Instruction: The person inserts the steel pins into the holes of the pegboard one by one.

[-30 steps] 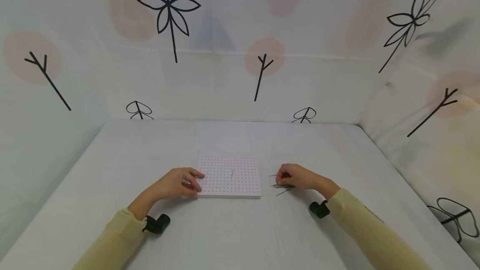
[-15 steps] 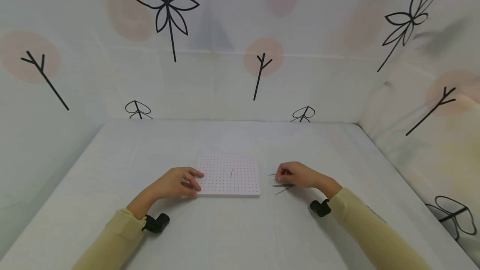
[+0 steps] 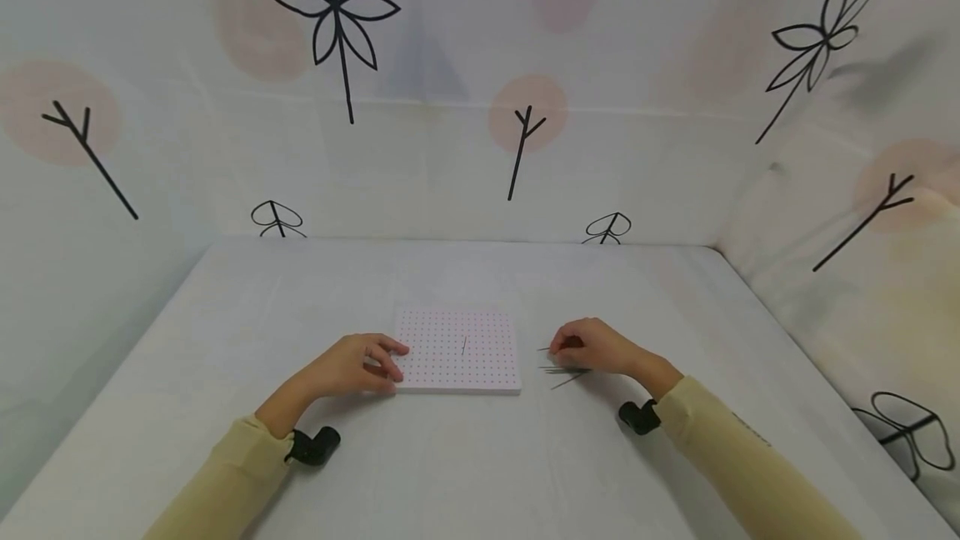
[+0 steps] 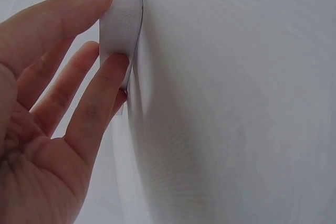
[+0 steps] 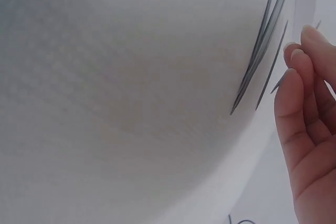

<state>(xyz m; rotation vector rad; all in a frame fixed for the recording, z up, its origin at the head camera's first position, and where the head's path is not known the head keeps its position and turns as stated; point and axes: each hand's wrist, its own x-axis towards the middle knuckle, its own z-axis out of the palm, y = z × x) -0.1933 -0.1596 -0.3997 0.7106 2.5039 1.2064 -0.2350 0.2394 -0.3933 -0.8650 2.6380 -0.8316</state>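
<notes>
A flat white board (image 3: 491,361) with a grid of small dots lies mid-table, and one thin dark needle (image 3: 464,346) stands up from it. My left hand (image 3: 348,367) rests at the board's left side, fingertips against its edge (image 4: 119,19) in the left wrist view. To the right of the board, my right hand (image 3: 596,347) pinches a thin metal needle (image 5: 279,83) between thumb and fingers; most of its length is hidden behind the fingertips. Several loose grey pointed needles (image 5: 261,51) lie on the table just beside this hand.
A white cloth covers the table (image 3: 450,465). Behind and at the sides hangs white fabric (image 3: 435,165) printed with black flowers and twigs. A dark camera sits on each wrist, the left camera (image 3: 315,447) and the right camera (image 3: 638,417).
The right hand has shifted slightly away from the loose needles, toward the far side of the table. The left hand and the board have stayed in place.
</notes>
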